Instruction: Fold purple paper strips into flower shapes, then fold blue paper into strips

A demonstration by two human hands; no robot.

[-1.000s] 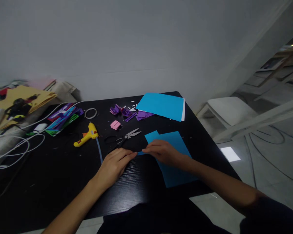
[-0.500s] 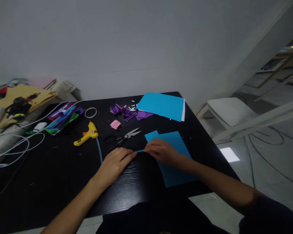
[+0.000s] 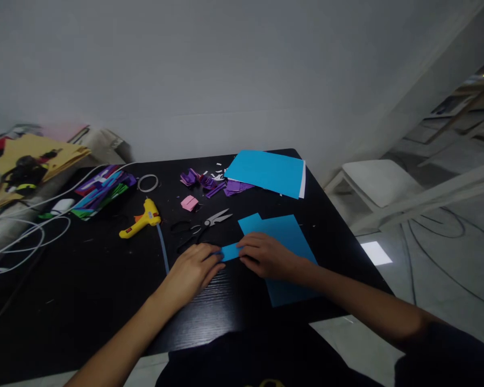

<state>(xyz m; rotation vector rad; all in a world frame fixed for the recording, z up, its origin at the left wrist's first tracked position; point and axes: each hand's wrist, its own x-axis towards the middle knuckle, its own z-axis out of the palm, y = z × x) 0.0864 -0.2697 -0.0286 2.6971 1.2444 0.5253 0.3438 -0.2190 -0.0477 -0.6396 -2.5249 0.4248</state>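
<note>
A narrow blue paper strip (image 3: 230, 252) lies between my hands at the middle of the black table. My left hand (image 3: 196, 269) has its fingers closed on the strip's left end. The right end is gripped by my right hand (image 3: 264, 255), which rests over a larger blue sheet (image 3: 292, 236). Scissors (image 3: 213, 219) lie just beyond my left hand, blades pointing right. Left of them is a yellow glue gun (image 3: 143, 219) with a bluish glue stick (image 3: 163, 250) extending toward me.
Behind are pink paper (image 3: 189, 202), purple pieces (image 3: 207, 181), a tape ring (image 3: 147, 183) and stacked blue paper (image 3: 266, 172). Coloured strips (image 3: 105, 188), white cables (image 3: 36, 236) and yellow envelopes (image 3: 32, 153) crowd the left. A white chair (image 3: 381, 180) stands right of the table (image 3: 105, 312).
The blue strip between my hands now shows a wider, flat face; before, only a thin edge showed. My fingers have shifted slightly on it.
</note>
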